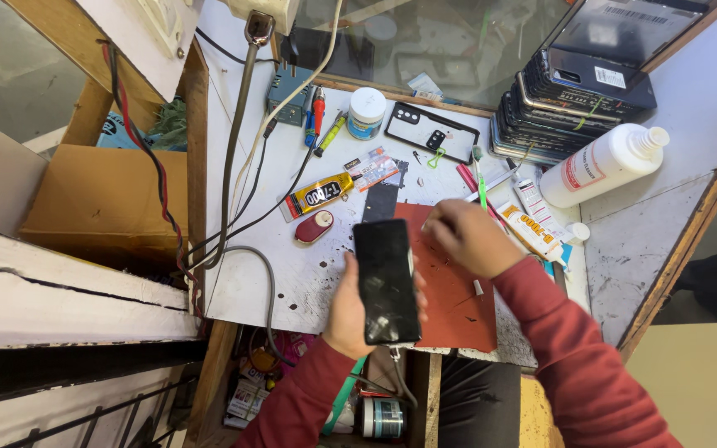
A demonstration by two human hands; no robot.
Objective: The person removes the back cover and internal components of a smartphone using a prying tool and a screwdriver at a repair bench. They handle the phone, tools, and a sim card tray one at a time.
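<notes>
We see the left hand (348, 311) with its fingers wrapped around a dark phone (386, 280), holding it above the white surface (292, 274) by a red mat (458, 307). The right hand (468, 236) is curled at the phone's top corner; we cannot tell whether its fingers pinch anything.

One camera only, worn on your head, looking almost straight down from above at a white worktable (309, 274) at close range. Your red sleeves enter from the bottom edge. The table's far edge meets a glass panel (458, 41) at the top of the frame. Wooden shelving (101, 207) fills the left side; floor shows at lower right.
</notes>
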